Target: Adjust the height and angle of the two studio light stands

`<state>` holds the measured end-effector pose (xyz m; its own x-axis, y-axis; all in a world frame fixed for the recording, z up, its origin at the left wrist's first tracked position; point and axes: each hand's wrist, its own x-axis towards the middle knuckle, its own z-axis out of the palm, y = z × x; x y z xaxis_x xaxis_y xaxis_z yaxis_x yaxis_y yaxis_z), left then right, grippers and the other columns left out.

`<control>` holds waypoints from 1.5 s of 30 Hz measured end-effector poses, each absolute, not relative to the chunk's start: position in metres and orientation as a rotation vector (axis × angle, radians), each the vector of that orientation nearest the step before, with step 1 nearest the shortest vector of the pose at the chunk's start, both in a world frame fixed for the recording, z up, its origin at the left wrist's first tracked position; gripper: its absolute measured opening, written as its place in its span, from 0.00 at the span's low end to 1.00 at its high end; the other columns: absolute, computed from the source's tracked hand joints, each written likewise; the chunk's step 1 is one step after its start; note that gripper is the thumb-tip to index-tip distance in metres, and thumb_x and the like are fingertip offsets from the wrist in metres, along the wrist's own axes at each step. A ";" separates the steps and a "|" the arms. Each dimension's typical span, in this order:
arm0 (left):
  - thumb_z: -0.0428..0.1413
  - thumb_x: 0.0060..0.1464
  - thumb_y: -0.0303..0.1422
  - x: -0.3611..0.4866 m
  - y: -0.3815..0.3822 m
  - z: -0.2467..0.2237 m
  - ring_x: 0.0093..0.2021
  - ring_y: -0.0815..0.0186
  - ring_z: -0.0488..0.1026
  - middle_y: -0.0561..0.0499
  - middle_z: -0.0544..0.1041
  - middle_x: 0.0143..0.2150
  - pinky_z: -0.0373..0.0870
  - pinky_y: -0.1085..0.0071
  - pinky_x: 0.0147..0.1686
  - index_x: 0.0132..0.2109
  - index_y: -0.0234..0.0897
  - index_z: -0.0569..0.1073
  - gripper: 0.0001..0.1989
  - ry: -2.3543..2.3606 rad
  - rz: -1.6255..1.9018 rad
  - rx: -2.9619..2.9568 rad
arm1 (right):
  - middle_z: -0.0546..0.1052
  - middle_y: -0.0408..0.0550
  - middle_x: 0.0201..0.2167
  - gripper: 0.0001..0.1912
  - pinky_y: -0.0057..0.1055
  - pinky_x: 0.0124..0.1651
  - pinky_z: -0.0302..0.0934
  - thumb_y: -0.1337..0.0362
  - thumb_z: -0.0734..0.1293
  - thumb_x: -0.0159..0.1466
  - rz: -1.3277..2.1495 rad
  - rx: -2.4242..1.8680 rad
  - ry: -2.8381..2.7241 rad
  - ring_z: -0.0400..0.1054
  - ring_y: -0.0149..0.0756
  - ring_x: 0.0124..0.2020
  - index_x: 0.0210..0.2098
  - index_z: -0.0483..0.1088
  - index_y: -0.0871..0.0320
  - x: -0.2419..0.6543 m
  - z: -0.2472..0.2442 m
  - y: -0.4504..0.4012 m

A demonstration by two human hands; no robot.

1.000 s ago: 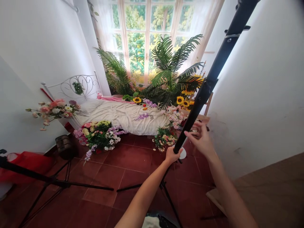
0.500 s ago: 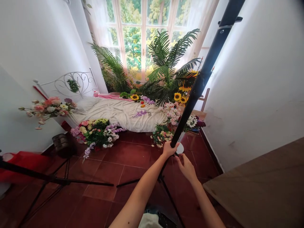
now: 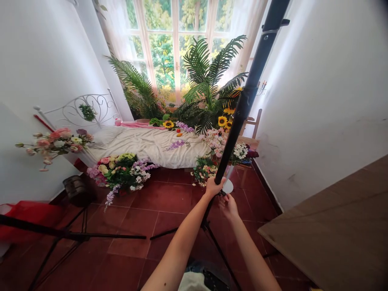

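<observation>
A black tripod stand (image 3: 239, 115) rises in front of me, its pole leaning to the upper right and its thin legs spread on the floor. My left hand (image 3: 214, 187) is wrapped around the pole low down, just above the legs. Right beside it, my right hand (image 3: 230, 207) has its fingers curled up against a small dark knob (image 3: 222, 193) on the pole's side. The fingertips partly cover this knob. Behind the hands shows a round white disc (image 3: 228, 186), close to the floor.
A white bed (image 3: 145, 141) with flower bunches (image 3: 121, 169) stands ahead, below a window and palm fronds (image 3: 212, 72). Another black stand (image 3: 72, 233) spreads its legs at left, near red fabric (image 3: 30, 220). At right, a brown panel (image 3: 333, 226) leans near the white wall.
My view has shifted slightly to the right. My right hand has turned at the knob, its fingers now more curled. The left hand keeps its hold on the pole.
</observation>
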<state>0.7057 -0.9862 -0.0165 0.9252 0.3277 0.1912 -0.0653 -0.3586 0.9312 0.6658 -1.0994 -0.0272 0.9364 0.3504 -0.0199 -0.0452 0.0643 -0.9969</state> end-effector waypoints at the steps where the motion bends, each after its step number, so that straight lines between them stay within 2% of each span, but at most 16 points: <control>1: 0.53 0.48 0.50 0.706 -0.986 -0.016 0.22 0.70 0.67 0.50 0.70 0.18 0.60 0.77 0.22 0.21 0.31 0.71 0.24 0.192 0.408 1.897 | 0.52 0.38 0.12 0.24 0.27 0.16 0.45 0.47 0.58 0.57 0.390 -1.360 -0.249 0.46 0.29 0.14 0.16 0.43 0.52 0.667 -0.030 -1.099; 3: 0.52 0.48 0.50 0.706 -0.986 -0.017 0.22 0.70 0.67 0.50 0.70 0.19 0.60 0.77 0.23 0.22 0.32 0.72 0.24 0.193 0.404 1.899 | 0.51 0.37 0.14 0.23 0.25 0.16 0.44 0.50 0.60 0.55 0.525 -1.221 -0.206 0.46 0.28 0.14 0.18 0.42 0.53 0.666 -0.036 -1.100; 6: 0.52 0.49 0.50 0.707 -0.986 -0.018 0.22 0.70 0.67 0.50 0.71 0.19 0.60 0.77 0.23 0.22 0.32 0.72 0.24 0.194 0.415 1.909 | 0.56 0.37 0.16 0.17 0.26 0.17 0.46 0.49 0.59 0.56 0.495 -1.363 -0.099 0.49 0.28 0.15 0.22 0.52 0.53 0.660 -0.040 -1.104; 8: 0.52 0.49 0.50 0.708 -0.985 -0.019 0.22 0.70 0.67 0.50 0.71 0.19 0.60 0.77 0.23 0.22 0.31 0.72 0.24 0.189 0.424 1.914 | 0.63 0.40 0.20 0.17 0.29 0.20 0.52 0.47 0.61 0.54 0.252 -1.619 -0.068 0.55 0.31 0.18 0.29 0.58 0.54 0.654 -0.037 -1.109; 10: 0.51 0.49 0.50 0.708 -0.986 -0.020 0.22 0.70 0.67 0.50 0.70 0.18 0.59 0.77 0.23 0.21 0.32 0.71 0.24 0.181 0.426 1.920 | 0.69 0.45 0.29 0.21 0.31 0.26 0.57 0.47 0.65 0.53 -0.067 -1.886 -0.123 0.62 0.35 0.24 0.38 0.61 0.55 0.649 -0.028 -1.114; 13: 0.51 0.49 0.50 0.708 -0.986 -0.019 0.21 0.71 0.66 0.50 0.69 0.18 0.59 0.77 0.22 0.20 0.32 0.71 0.25 0.180 0.417 1.918 | 0.70 0.49 0.39 0.23 0.31 0.31 0.57 0.47 0.64 0.56 -0.350 -2.169 -0.256 0.66 0.39 0.33 0.45 0.63 0.54 0.644 -0.011 -1.118; 17: 0.52 0.49 0.50 0.707 -0.987 -0.015 0.22 0.71 0.66 0.51 0.69 0.18 0.60 0.77 0.23 0.22 0.32 0.72 0.24 0.174 0.405 1.880 | 0.71 0.51 0.38 0.21 0.30 0.29 0.55 0.45 0.59 0.60 -0.433 -2.321 -0.318 0.66 0.39 0.35 0.39 0.68 0.55 0.644 0.001 -1.117; 20: 0.54 0.47 0.50 0.706 -0.987 -0.013 0.22 0.70 0.66 0.51 0.69 0.18 0.61 0.77 0.23 0.21 0.32 0.71 0.24 0.199 0.397 1.867 | 0.72 0.51 0.34 0.22 0.30 0.29 0.53 0.44 0.56 0.62 -0.430 -2.327 -0.301 0.66 0.39 0.32 0.32 0.69 0.55 0.646 -0.001 -1.115; 24: 0.54 0.46 0.50 0.706 -0.986 -0.014 0.22 0.70 0.65 0.51 0.68 0.18 0.60 0.77 0.22 0.21 0.31 0.70 0.24 0.205 0.395 1.876 | 0.73 0.50 0.24 0.25 0.31 0.28 0.53 0.42 0.54 0.62 -0.180 -2.147 -0.269 0.66 0.40 0.27 0.23 0.67 0.54 0.651 -0.009 -1.109; 28: 0.53 0.48 0.50 0.707 -0.987 -0.018 0.21 0.71 0.65 0.51 0.68 0.18 0.59 0.76 0.21 0.21 0.31 0.70 0.24 0.184 0.409 1.866 | 0.68 0.46 0.16 0.26 0.30 0.20 0.50 0.41 0.54 0.60 0.275 -1.613 -0.103 0.59 0.35 0.17 0.18 0.62 0.54 0.658 -0.013 -1.100; 32: 0.53 0.48 0.51 0.706 -0.989 -0.018 0.20 0.71 0.65 0.51 0.69 0.18 0.59 0.76 0.21 0.21 0.31 0.70 0.25 0.185 0.409 1.833 | 0.59 0.38 0.13 0.17 0.27 0.18 0.48 0.52 0.60 0.58 0.609 -1.024 -0.037 0.47 0.27 0.13 0.19 0.56 0.54 0.661 -0.007 -1.099; 36: 0.55 0.46 0.51 0.706 -0.989 -0.017 0.21 0.71 0.65 0.51 0.69 0.17 0.60 0.76 0.22 0.20 0.32 0.70 0.24 0.205 0.408 1.827 | 0.59 0.37 0.15 0.13 0.25 0.20 0.49 0.59 0.61 0.59 0.696 -0.839 -0.021 0.48 0.26 0.14 0.20 0.55 0.55 0.662 -0.005 -1.102; 39: 0.55 0.47 0.50 0.706 -0.989 -0.017 0.20 0.72 0.65 0.52 0.69 0.17 0.59 0.76 0.21 0.20 0.32 0.70 0.24 0.186 0.413 1.825 | 0.65 0.41 0.17 0.18 0.26 0.19 0.47 0.51 0.55 0.63 0.714 -1.140 0.032 0.51 0.27 0.14 0.22 0.58 0.55 0.662 -0.012 -1.104; 41: 0.54 0.48 0.50 0.706 -0.988 -0.017 0.20 0.72 0.64 0.51 0.69 0.17 0.59 0.76 0.21 0.20 0.32 0.70 0.24 0.166 0.419 1.826 | 0.69 0.45 0.20 0.23 0.27 0.21 0.48 0.45 0.50 0.63 0.560 -1.520 0.025 0.57 0.31 0.17 0.25 0.61 0.55 0.659 -0.015 -1.107; 43: 0.53 0.49 0.49 0.706 -0.988 -0.017 0.19 0.72 0.64 0.51 0.69 0.17 0.59 0.76 0.21 0.19 0.32 0.69 0.24 0.151 0.426 1.831 | 0.73 0.47 0.26 0.25 0.29 0.25 0.51 0.42 0.49 0.63 0.277 -1.902 -0.068 0.65 0.36 0.24 0.32 0.64 0.55 0.654 -0.016 -1.112; 45: 0.53 0.49 0.50 0.706 -0.988 -0.016 0.19 0.72 0.64 0.51 0.69 0.17 0.59 0.76 0.21 0.19 0.32 0.69 0.24 0.150 0.427 1.833 | 0.75 0.48 0.35 0.24 0.29 0.29 0.53 0.43 0.50 0.64 0.019 -2.180 -0.217 0.69 0.40 0.34 0.39 0.64 0.54 0.650 -0.013 -1.117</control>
